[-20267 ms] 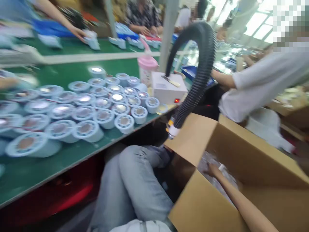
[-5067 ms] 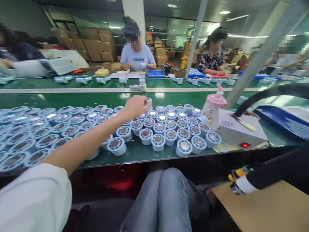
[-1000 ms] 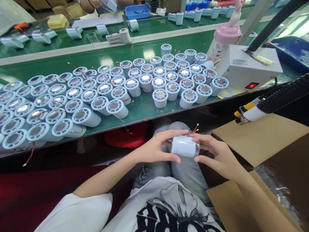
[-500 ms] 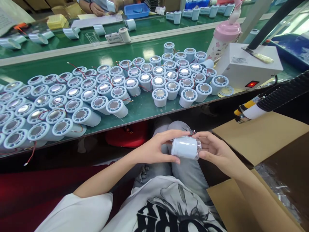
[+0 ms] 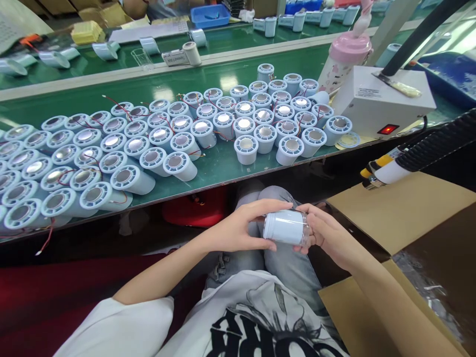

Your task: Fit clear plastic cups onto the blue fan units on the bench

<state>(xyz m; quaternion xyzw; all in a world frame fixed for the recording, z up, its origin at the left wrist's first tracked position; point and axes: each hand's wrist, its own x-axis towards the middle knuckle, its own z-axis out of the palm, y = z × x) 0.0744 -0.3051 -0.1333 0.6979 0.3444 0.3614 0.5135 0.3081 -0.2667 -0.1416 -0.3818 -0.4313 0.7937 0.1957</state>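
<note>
Above my lap, a pale blue cylindrical housing (image 5: 283,226) lies on its side between my hands. Clear plastic film (image 5: 306,232) shows around its right end. My left hand (image 5: 243,229) wraps its left end, thumb on the near side and fingers over the top. The fingers of my right hand (image 5: 327,230) are closed around the filmed right end. On the green bench stand many similar pale blue housings (image 5: 180,165) with round metal centres, several trailing thin red and black wires.
A grey-white box with a lit red switch (image 5: 388,129) stands at the bench's right, beside a pink-lidded bottle (image 5: 345,54). Below, an open cardboard box (image 5: 405,210) holds clear plastic pieces. A black hose with a white nozzle (image 5: 388,172) hangs over it. Beyond runs a belt (image 5: 238,37) carrying parts.
My right hand has shifted its grip, its fingers now curling under and around the filmed end. The parts on the far belt have slid slightly left. The far person's hands have moved.
</note>
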